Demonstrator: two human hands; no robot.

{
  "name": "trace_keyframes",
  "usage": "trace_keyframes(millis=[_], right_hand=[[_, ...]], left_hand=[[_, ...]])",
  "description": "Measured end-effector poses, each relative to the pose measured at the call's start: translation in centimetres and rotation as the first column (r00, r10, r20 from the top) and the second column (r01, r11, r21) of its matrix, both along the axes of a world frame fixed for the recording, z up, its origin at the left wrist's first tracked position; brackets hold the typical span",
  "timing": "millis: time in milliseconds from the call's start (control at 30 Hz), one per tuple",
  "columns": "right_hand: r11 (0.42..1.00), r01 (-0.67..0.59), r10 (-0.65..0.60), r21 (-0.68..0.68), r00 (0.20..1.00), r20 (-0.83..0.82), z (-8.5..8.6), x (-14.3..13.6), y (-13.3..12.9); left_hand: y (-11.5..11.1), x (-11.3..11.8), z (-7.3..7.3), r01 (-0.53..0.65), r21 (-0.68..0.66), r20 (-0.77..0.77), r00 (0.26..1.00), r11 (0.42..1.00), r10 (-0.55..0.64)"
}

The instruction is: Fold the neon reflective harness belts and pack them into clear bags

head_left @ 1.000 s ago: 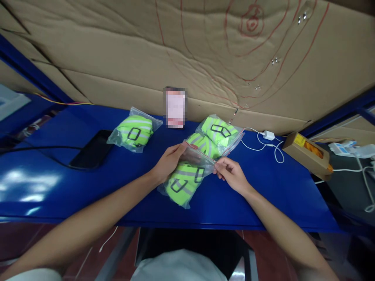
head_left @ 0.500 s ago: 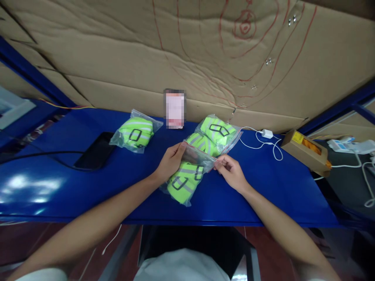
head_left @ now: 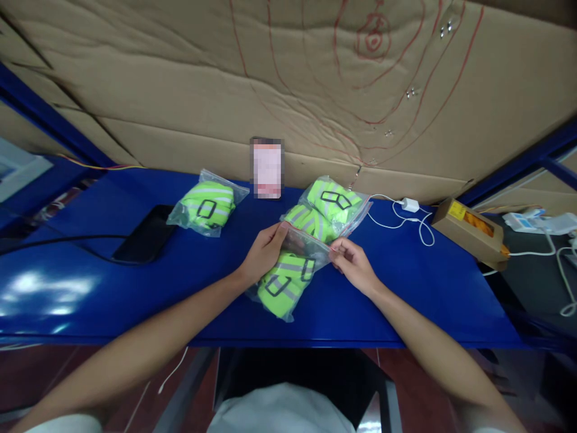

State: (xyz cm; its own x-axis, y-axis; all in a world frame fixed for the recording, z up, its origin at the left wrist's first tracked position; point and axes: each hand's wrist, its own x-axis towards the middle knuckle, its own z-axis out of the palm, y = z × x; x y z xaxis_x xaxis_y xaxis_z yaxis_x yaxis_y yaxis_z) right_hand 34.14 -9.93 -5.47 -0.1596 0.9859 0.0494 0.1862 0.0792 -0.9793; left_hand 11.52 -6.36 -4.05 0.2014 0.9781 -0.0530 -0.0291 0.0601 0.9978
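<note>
A clear zip bag [head_left: 311, 245] holding a folded neon-yellow reflective strap bundle [head_left: 285, 287] with dark buckles lies low on the blue table. My left hand [head_left: 267, 249] pinches the left end of its red-edged zip strip. At the strip's right end, my right hand [head_left: 354, 264] is closed with thumb and fingers on the edge. Just beyond, bagged neon-yellow bundles [head_left: 336, 201] rest close together, partly overlapped by the bag in my hands. Another bagged bundle [head_left: 210, 207] sits apart on the left.
Upright against the cardboard wall [head_left: 180, 90] stands a pixelated phone-like object [head_left: 267, 168]. A black tray-like object [head_left: 146, 234] with a black cable is left. A white charger [head_left: 409, 205] with cable and a cardboard box [head_left: 469, 231] are right. The blue table's front edge [head_left: 315, 343] is near me.
Both hands keep their grip on the bag's zip strip. The bag and hands have barely shifted, and the whole view has moved slightly.
</note>
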Motion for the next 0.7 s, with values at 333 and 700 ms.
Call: trace_keyframes(millis=[333, 700], right_hand=[[1.000, -0.005, 0.005, -0.027, 1.000, 0.013, -0.12, -0.09, -0.13], [0.999, -0.039, 0.039, -0.015, 0.999, 0.028, -0.28, -0.24, -0.22]], left_hand=[[-0.19, 0.21, -0.17, 0.022, 0.045, -0.040, 0.999, 0.999, -0.020], [-0.62, 0.43, -0.23, 0.056, 0.040, -0.049, 0.997, 0.998, -0.054]])
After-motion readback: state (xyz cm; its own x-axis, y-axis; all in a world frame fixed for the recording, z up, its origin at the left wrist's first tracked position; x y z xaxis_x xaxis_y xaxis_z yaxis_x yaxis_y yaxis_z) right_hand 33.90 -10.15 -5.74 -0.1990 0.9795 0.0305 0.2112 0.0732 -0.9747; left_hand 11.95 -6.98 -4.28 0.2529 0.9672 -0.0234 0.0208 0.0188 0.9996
